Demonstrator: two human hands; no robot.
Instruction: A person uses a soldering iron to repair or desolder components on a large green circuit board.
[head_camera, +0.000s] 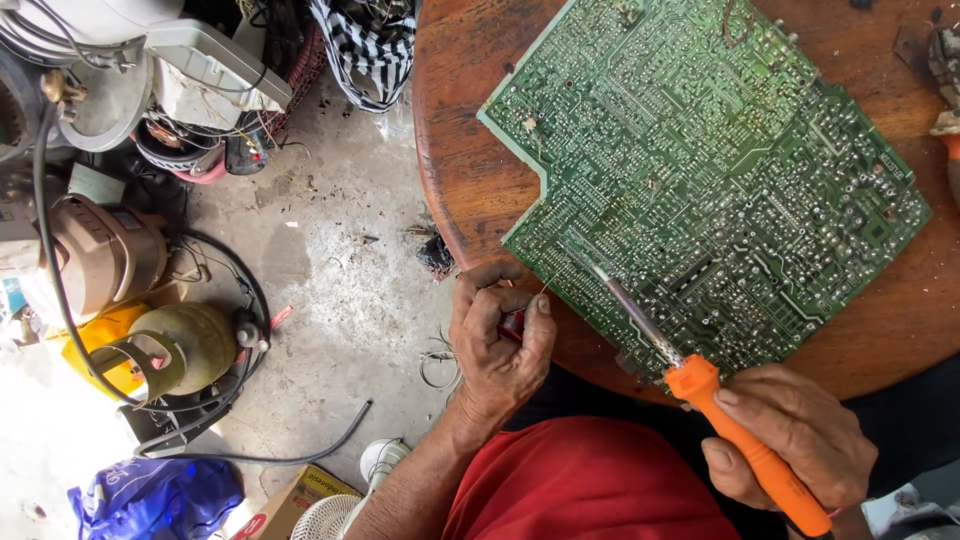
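While the green circuit board (700, 170) lies flat, solder side up, on the round wooden surface (470, 180), the person bends over it with both hands busy. The right hand (790, 440) has its grip closed firmly around the orange handle of a soldering iron (700, 385). The long axis of the iron runs up and to the left from that hand, so its metal tip touches the board near the lower edge. The left hand (497, 340) is the nearer one to that spot, just beside the board's edge. Its grip is pinched together on a thin solder wire (545, 287), with something small and red under the fingers which I cannot identify. The wire points up and right, toward the iron's tip. On the concrete floor (330, 260) at the left stand old appliances and a black cable (290, 455).
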